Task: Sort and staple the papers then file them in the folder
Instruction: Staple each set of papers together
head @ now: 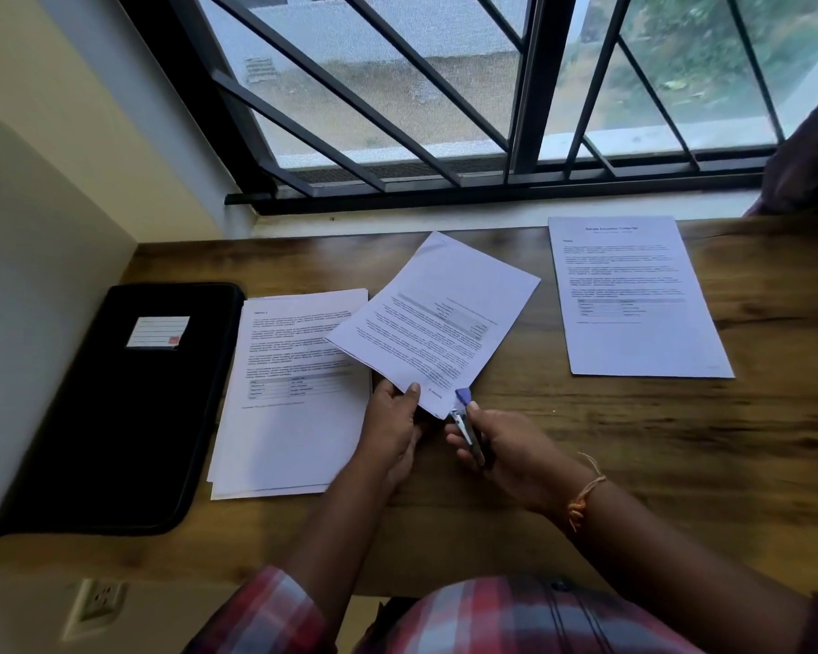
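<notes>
We see the left hand [393, 417] pinching the near corner of a thin white paper set [435, 323] over the wood-grain worktop [633, 441]. The right hand [506, 446] grips a slim metal stapler [466, 424] (purple tip at that corner, body mostly hidden by fingers). A black rectangular folder [124, 408] lies at the left edge.

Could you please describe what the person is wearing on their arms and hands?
Both forearms are bare. The right hand has an orange thread bracelet knotted round its wrist; the left hand wears nothing visible. A red, white and grey checked sleeve covers the left upper arm.
</notes>
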The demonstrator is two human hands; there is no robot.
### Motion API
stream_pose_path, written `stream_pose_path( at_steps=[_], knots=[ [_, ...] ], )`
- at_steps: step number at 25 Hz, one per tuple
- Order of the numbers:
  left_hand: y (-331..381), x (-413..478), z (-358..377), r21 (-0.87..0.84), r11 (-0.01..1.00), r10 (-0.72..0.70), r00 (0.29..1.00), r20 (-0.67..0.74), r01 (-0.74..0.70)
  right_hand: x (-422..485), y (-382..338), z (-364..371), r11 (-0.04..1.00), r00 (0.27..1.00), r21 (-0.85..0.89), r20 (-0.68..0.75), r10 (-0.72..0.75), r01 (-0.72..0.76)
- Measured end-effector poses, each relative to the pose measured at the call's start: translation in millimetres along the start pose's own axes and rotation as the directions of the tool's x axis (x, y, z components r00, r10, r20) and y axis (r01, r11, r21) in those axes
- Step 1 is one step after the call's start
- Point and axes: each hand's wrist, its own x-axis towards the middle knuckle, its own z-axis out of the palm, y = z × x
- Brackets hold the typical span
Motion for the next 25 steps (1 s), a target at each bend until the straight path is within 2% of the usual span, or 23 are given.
stream_pose_path(
  at_steps=[1, 2, 4, 6, 8, 11, 13, 16, 18, 20, 22, 23, 24, 25],
  knots=[
    [0.4, 0.1, -1.2, -0.002, 1.000, -0.010, 1.000, -0.001, 0.010, 1.4, 0.6, -4.0, 0.984, 0.994, -0.157, -0.062, -0.091, 0.080],
    [0.6, -0.1, -2.6, -0.010, 1.000, -0.018, 1.000, 0.000, 0.018, 4.3, 1.5, -9.6, 0.909, 0.969, -0.387, -0.121, -0.217, 0.155],
    [0.0, -1.8, -3.6, -0.019, 0.999, -0.027, 1.000, -0.010, 0.027, 7.8, 2.2, -19.2, 0.604, 0.859, -0.770, -0.155, -0.488, 0.205],
    [-1.4, -3.3, -3.1, -0.005, 1.000, -0.022, 0.999, -0.029, 0.022, 10.0, -1.0, -24.1, 0.386, 0.757, -0.906, -0.128, -0.641, 0.174],
    [-3.9, -2.9, -4.0, 0.017, 1.000, -0.010, 0.999, -0.034, 0.010, 18.6, -0.9, -28.4, 0.244, 0.694, -0.958, -0.075, -0.716, 0.148],
    [-5.3, -2.4, -7.5, 0.101, 0.995, 0.006, 0.999, -0.046, -0.002, 30.7, -0.2, -35.1, 0.147, 0.693, -0.985, -0.043, -0.720, 0.091],
    [-2.2, -3.5, -11.6, 0.159, 0.987, 0.036, 0.996, -0.078, -0.023, 37.4, 0.5, -39.4, 0.118, 0.688, -0.990, -0.032, -0.725, 0.078],
    [10.2, -9.4, -15.6, 0.243, 0.964, 0.141, 0.982, -0.127, -0.107, 44.4, -1.1, -41.0, 0.138, 0.688, -0.988, -0.050, -0.724, 0.074],
    [25.2, -14.9, -14.6, 0.323, 0.926, 0.248, 0.959, -0.138, -0.193, 42.5, -4.3, -40.1, 0.105, 0.621, -0.993, -0.044, -0.783, 0.061],
    [47.6, -21.1, -10.6, 0.406, 0.863, 0.364, 0.927, -0.087, -0.300, 34.6, -24.4, -30.3, 0.027, 0.480, -0.985, 0.060, -0.875, 0.171],
    [75.5, -28.7, -4.4, 0.375, 0.824, 0.457, 0.889, -0.001, -0.424, 22.6, -61.7, -5.8, -0.071, 0.339, -0.922, 0.210, -0.917, 0.380],
    [90.3, -34.0, -1.1, 0.318, 0.817, 0.499, 0.866, 0.027, -0.481, 14.7, -84.0, 11.0, -0.099, 0.298, -0.880, 0.260, -0.919, 0.465],
    [106.5, -40.7, 1.7, 0.244, 0.819, 0.527, 0.849, 0.040, -0.520, 6.5, -107.4, 29.6, -0.103, 0.289, -0.840, 0.295, -0.911, 0.533],
    [124.3, -49.4, 4.9, 0.169, 0.824, 0.543, 0.839, 0.039, -0.541, -0.5, -128.2, 46.7, -0.086, 0.311, -0.811, 0.317, -0.896, 0.579]
  ],
)
